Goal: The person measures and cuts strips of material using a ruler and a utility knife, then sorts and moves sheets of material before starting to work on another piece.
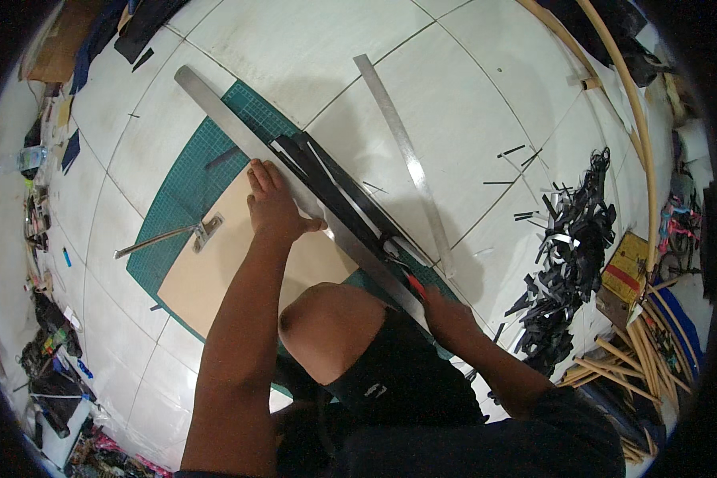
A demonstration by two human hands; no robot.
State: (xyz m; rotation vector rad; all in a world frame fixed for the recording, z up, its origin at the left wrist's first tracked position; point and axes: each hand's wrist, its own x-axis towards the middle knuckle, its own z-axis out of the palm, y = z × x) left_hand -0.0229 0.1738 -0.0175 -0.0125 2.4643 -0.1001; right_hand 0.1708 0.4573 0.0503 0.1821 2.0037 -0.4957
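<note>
My left hand (275, 205) lies flat with fingers stretched, pressing on a long metal ruler (223, 111) and the beige sheet (223, 263) beside it. The ruler runs slantwise over a green cutting mat (175, 187). Along its right edge lies black sheet material (338, 191) with thin strips partly parted from it. My right hand (448, 320) is closed round a red and black cutter (414, 284) at the ruler's near end; the blade is too small to make out. My bent knee (334, 327) rests over the sheet and close to the ruler.
A second metal ruler (406, 151) lies on the white tiles to the right. Beyond it is a heap of black strips (566, 271), near bamboo sticks (637, 358). A metal tool with a long handle (207, 231) lies on the sheet. Clutter lines the left side.
</note>
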